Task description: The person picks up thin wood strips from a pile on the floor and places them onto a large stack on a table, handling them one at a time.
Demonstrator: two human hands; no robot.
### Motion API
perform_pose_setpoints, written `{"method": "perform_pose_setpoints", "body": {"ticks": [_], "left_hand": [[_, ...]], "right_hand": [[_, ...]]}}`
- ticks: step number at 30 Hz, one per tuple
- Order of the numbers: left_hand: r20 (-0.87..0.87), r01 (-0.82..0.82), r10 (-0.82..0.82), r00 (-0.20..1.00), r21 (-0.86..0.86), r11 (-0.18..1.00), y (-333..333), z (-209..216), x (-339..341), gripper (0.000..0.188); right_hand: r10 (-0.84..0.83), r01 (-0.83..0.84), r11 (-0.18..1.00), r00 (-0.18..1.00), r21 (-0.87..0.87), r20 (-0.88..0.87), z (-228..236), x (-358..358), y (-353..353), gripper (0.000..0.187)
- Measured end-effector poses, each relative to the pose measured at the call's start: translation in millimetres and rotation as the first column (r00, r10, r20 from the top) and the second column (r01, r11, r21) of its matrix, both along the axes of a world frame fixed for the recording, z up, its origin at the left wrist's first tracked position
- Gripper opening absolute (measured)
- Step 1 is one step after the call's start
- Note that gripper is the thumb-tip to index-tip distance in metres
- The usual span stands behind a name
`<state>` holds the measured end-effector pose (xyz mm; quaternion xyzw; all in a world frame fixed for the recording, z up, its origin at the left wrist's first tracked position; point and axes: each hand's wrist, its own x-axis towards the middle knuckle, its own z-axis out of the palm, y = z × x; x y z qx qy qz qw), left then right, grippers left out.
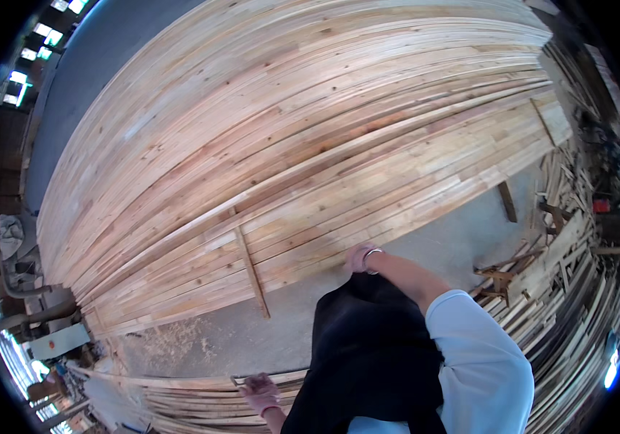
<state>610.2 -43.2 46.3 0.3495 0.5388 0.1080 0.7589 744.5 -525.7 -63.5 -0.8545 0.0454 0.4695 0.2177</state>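
My right hand (363,257), in a pale pink glove with a bracelet at the wrist, is at the near edge of a low stack of long pale wooden boards (324,253). Its fingers are mostly hidden, so I cannot tell whether it grips the edge. Lower down on the left, my left hand (259,392), also gloved, hangs with fingers apart over a pile of narrow wood strips (179,405). Nothing shows clearly in it. One long loose strip (281,179) lies raised along the boards.
Cross sticks (252,271) (507,201) poke out from under and across the boards. Wood shavings (179,343) litter the concrete floor (447,235). Scrap strips (563,289) heap up on the right. Machine parts and a pipe (27,289) stand at the left; a grey surface (107,65) lies beyond.
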Motion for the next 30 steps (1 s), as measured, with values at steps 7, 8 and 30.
{"method": "perform_pose_setpoints", "body": {"ticks": [7,8,30], "left_hand": [[0.09,0.362,-0.356,0.93,-0.374,0.853,-153,11,-5,0.041],[-0.069,0.242,-0.289,0.955,-0.383,0.892,-172,17,-3,0.038],[-0.054,0.325,-0.399,0.915,-0.486,0.811,-141,-2,31,0.022]], "right_hand": [[-0.026,0.066,0.942,0.992,-0.329,0.124,-86,124,-143,0.035],[0.052,0.03,0.92,0.979,-0.392,0.197,-90,142,-158,0.034],[0.486,-0.463,0.852,0.873,-0.243,0.041,-60,63,-124,0.028]]}}
